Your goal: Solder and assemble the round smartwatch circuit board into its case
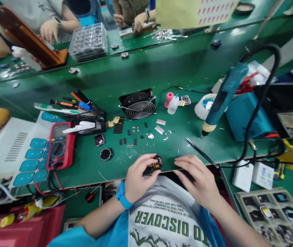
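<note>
At the near edge of the green bench, my left hand [141,175] grips a small opened watch case [158,162] between thumb and fingers. The case is dark and rounded, with orange-gold parts inside. A blue band circles my left wrist. My right hand [198,175] is to the right of the case, apart from it, thumb and fingers spread with nothing visible between them. Black tweezers [202,152] lie just beyond my right hand. Small black pads [128,141], silvery strips [159,129] and tiny loose parts lie farther back. A round watch face [106,154] rests at left.
A blue electric screwdriver [218,97] hangs at right by its black cable. A fan [139,105] and a small bottle [173,105] stand at the back. Left are a red multimeter [60,145] and a tool holder [95,118]. A parts tray [255,214] sits lower right. Other people work across the bench.
</note>
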